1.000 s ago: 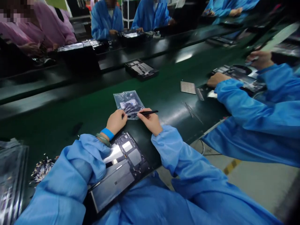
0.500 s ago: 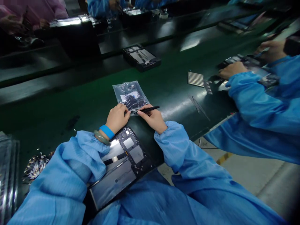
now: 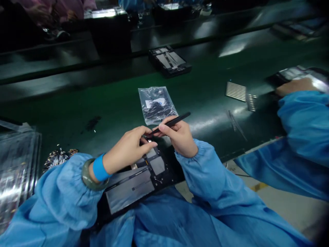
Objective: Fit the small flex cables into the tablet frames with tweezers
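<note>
An opened tablet [image 3: 132, 190] lies at a slant at the table's front edge, its battery and grey metal shields showing. My left hand [image 3: 128, 147] is over its upper end, thumb apart from the fingers and nothing visibly held; it covers part of the tablet. In my right hand [image 3: 181, 135] is a slim pair of black tweezers [image 3: 180, 118], held like a pen. Their tip points down-left, close to my left fingertips, and what is at the tip is too small to make out. Just beyond my hands lies a clear plastic bag [image 3: 156, 103] of small black parts.
Stacked clear trays [image 3: 17, 164] and a bunch of small metallic parts [image 3: 58, 157] are at left. Farther back lies a stack of opened devices [image 3: 169, 61]. Battery-like metal strips [image 3: 235, 91] lie at right, near a co-worker's sleeve [image 3: 305, 109].
Both hands have drawn back from the bag to the tablet's upper end, the tweezers still in the right. The left thumb has spread away from its fingers. The view has shifted left.
</note>
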### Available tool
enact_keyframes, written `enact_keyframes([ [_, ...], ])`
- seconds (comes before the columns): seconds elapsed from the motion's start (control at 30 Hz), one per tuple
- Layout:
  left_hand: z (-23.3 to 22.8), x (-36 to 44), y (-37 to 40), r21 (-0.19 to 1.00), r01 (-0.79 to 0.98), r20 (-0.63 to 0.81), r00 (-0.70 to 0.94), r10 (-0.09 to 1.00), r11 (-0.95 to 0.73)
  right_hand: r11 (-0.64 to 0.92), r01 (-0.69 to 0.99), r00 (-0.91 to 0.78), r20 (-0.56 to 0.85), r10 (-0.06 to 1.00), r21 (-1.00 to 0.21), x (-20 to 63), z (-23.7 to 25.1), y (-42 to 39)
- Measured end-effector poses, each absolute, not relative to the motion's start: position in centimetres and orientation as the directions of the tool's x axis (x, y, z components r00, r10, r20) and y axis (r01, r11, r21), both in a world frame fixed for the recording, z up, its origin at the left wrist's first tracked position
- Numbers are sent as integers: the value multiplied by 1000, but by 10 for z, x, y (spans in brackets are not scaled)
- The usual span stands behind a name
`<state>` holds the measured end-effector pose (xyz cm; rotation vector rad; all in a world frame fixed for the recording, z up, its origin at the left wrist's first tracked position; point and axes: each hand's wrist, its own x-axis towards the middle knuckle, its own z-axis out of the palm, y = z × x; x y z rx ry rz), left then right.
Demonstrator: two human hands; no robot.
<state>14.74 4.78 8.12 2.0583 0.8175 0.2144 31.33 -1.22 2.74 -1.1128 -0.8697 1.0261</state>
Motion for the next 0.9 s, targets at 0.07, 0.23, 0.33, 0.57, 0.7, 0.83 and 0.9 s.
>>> enact_keyframes([
  [0.07, 85, 135, 33, 817, 499, -179, 697, 694, -290, 69, -282, 213, 8, 977, -957, 300, 38, -12],
  [0.23, 89, 110, 15, 908, 414, -323, 597, 734, 64, -150, -435, 41, -186, 982, -888, 278, 51, -6],
  [0.33, 90, 100, 11, 894, 402, -415, 578, 702, 198, -259, -487, -44, -273, 961, -834, 271, 50, -3],
  [0.57, 85, 86, 7, 888, 381, -445, 567, 693, 258, -395, -487, -152, -370, 916, -779, 261, 46, -1],
  [0.7, 88, 81, 5, 891, 373, -437, 559, 705, 257, -405, -457, -184, -361, 914, -792, 256, 43, 0],
  [0.83, 87, 76, 6, 894, 384, -424, 555, 716, 232, -407, -437, -200, -355, 913, -802, 252, 40, 1],
  [0.9, 85, 74, 7, 895, 387, -417, 554, 721, 221, -416, -434, -208, -361, 909, -799, 251, 40, 2],
])
